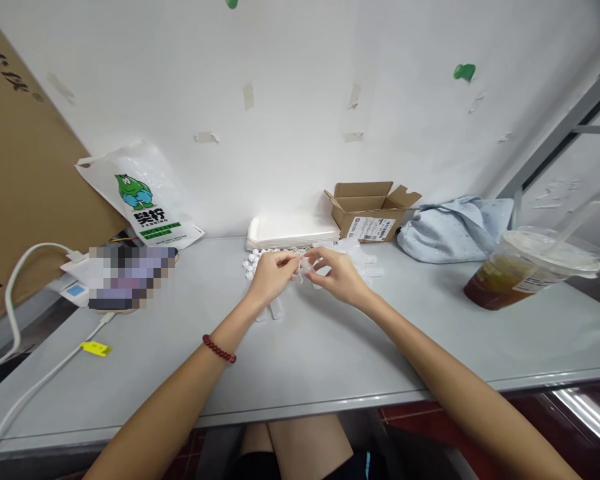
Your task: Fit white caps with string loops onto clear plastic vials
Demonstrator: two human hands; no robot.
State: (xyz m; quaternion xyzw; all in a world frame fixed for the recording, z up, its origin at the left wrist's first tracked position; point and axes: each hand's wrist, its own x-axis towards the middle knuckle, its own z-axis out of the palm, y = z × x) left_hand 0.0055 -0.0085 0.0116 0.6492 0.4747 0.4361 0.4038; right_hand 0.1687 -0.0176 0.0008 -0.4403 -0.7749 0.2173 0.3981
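Observation:
Over the middle of the grey table, my left hand point(270, 279) and my right hand point(341, 276) meet with their fingertips close together. A small translucent plastic piece point(307, 265) is pinched in my right hand's thumb and fingers. My left fingers are closed at its left side; what they grip is too small to make out. Several small white round pieces point(251, 264) lie just left of my left hand. Two translucent tube-like pieces point(277, 309) rest below my left wrist. More translucent plastic pieces point(371, 261) are heaped behind and right of my right hand.
Behind my hands sit a stack of flat white packets point(294, 232) and an open cardboard box point(367, 215). To the right are a light blue cloth bag point(447, 233) and a tilted-looking drink cup point(505, 273). A phone point(135, 283), cable point(45, 380) and plastic bag point(145, 193) are left.

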